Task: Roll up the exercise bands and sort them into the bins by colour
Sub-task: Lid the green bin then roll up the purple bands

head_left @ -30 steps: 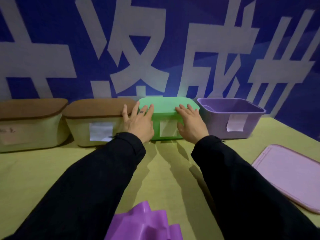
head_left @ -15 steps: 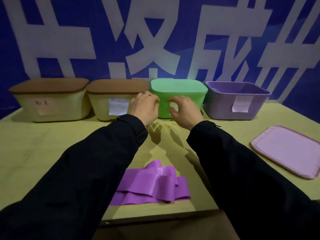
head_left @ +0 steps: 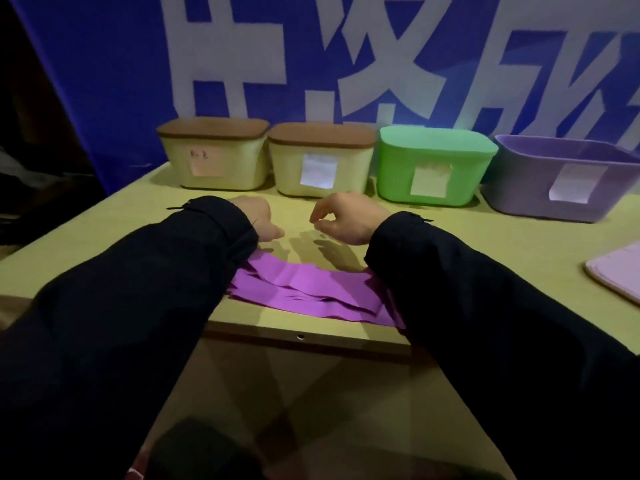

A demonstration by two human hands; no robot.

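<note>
Yellow-green table (head_left: 104,230) | purple band (head_left: 304,289) lies crumpled | left hand (head_left: 258,216), right hand (head_left: 349,218) above it, fingers loosely curled, holding nothing

Large white Chinese characters — cropped, unreadable — on blue banner (head_left: 104,81)

your purple band (head_left: 304,289) lies unrolled and rumpled near the table's front edge, partly under your sleeves. along the back stand four labelled bins: two cream ones (head_left: 214,161) (head_left: 320,168) with brown lids, a lidded green bin (head_left: 433,168), and an open purple bin (head_left: 561,185).
</note>
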